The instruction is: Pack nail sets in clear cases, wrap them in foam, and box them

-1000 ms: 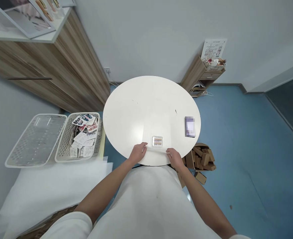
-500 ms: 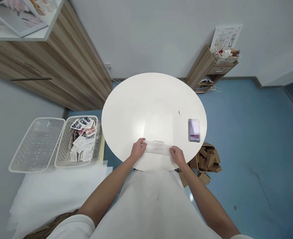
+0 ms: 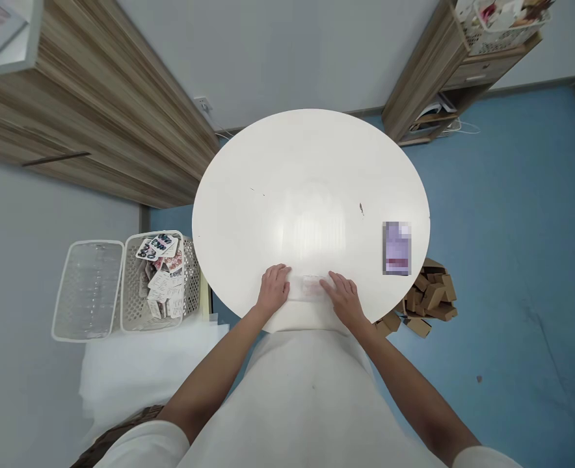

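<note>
A small translucent packet, wrapped in pale film, lies on the white oval table near its front edge. My left hand rests at the packet's left end, palm down, its fingers spread a little on the film. At the right end is my right hand, fingers apart, with the thumb touching the packet. Neither hand is closed round anything. The film is hard to tell from the white tabletop.
A blurred purple object lies on the table's right side. Left of the table stand a white basket of printed cards and a clear-bottomed basket. Small cardboard boxes are piled at the right, below the table. Wooden cabinets stand behind.
Both hands have let go of the film's edges and opened flat over it. The sheet that stretched away behind the packet now shows folded or wrapped close. The view has shifted nearer the table.
</note>
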### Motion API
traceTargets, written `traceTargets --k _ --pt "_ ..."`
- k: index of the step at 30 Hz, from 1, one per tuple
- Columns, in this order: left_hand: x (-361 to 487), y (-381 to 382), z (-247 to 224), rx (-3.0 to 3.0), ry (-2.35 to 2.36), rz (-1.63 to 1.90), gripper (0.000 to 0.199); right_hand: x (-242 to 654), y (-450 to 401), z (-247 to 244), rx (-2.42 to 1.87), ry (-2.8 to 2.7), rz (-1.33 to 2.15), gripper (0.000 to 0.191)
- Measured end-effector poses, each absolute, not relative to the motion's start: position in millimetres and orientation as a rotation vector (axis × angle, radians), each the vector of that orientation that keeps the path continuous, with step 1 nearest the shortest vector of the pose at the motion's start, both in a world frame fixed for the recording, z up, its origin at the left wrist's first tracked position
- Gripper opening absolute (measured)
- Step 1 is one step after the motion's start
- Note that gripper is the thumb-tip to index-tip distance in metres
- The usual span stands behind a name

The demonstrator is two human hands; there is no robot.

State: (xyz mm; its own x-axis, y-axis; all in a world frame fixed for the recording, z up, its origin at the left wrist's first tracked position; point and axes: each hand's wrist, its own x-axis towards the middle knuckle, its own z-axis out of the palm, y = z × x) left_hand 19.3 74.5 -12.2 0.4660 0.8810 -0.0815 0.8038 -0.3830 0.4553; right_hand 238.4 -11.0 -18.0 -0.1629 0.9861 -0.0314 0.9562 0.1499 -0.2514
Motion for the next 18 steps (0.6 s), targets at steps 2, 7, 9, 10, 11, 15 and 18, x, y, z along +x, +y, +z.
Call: traceTargets --k 2,7,9,10,11,15,18 --pt "21.2 74.8 -7.7 2.310 1.370 0.227 0.035 238.3 -10.0 -17.7 -1.832 -2.366 0.331 0.056" --pt "32.6 71.1 10.9 2.285 1.244 0.156 0.029 235.6 -2.0 -10.0 -1.818 -2.361 0.555 0.052" --pt "39.6 68.8 16.1 2.310 1.068 0.046 0.037 231.6 2.2 -4.3 -1.855 -2.313 0.683 0.045" --pt "43.0 67.7 17.3 2.317 0.996 -0.017 0.044 229.2 3.9 -1.7 -1.862 -2.290 0.741 0.039" --pt "45.9 66.7 17.5 2.317 0.954 -0.071 0.049 226.8 5.3 0.6 -1.862 -2.275 0.789 0.033" --pt "50.8 63.0 13.3 2.323 0.976 -0.149 0.047 217.1 5.1 4.5 -1.868 -2.289 0.835 0.042" --pt "46.7 58.7 12.6 2.354 0.981 -0.137 0.045 208.9 -0.8 5.4 -1.907 -2.324 0.803 0.046"
